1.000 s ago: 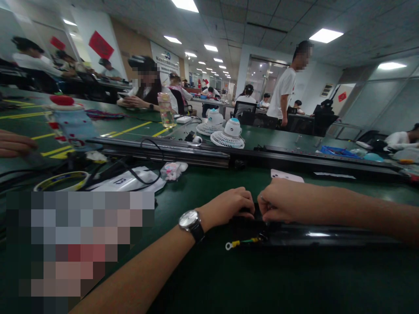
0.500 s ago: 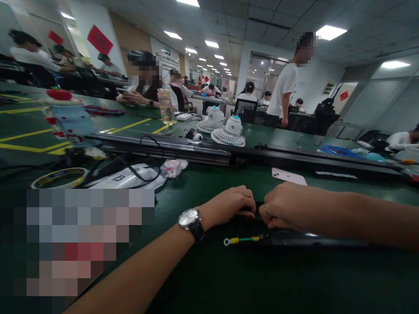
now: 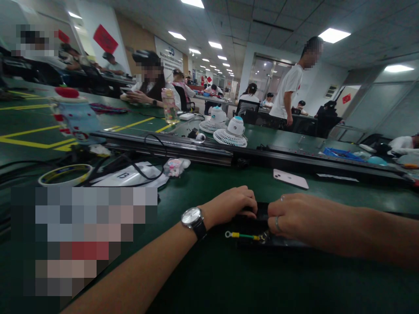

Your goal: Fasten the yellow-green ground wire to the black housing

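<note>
In the middle of the head view lies a long black housing [image 3: 244, 244] with a glossy surface. A short green wire [image 3: 246, 236] with yellow sleeves and a ring terminal [image 3: 228, 234] sticks out leftward from a small metal fastening [image 3: 264, 236] on it. My left hand [image 3: 234, 204], with a watch on the wrist, has its fingers curled down onto the housing's far side. My right hand [image 3: 291, 218], wearing a ring, is closed over the housing a little to the right; what its fingertips hold is hidden.
Beyond the hands lies a pink phone [image 3: 290, 179]. Dark metal rails [image 3: 170, 148] cross the table, with two white fans [image 3: 231, 133] behind them. At left are a tape roll [image 3: 65, 174], a white bag [image 3: 131, 174], cables and a blue bottle [image 3: 77, 117]. Several people sit or stand farther off.
My right hand has shifted right and turned slightly, widening the gap between the hands and uncovering the metal fastening by the wire. My left hand keeps nearly the same pose.
</note>
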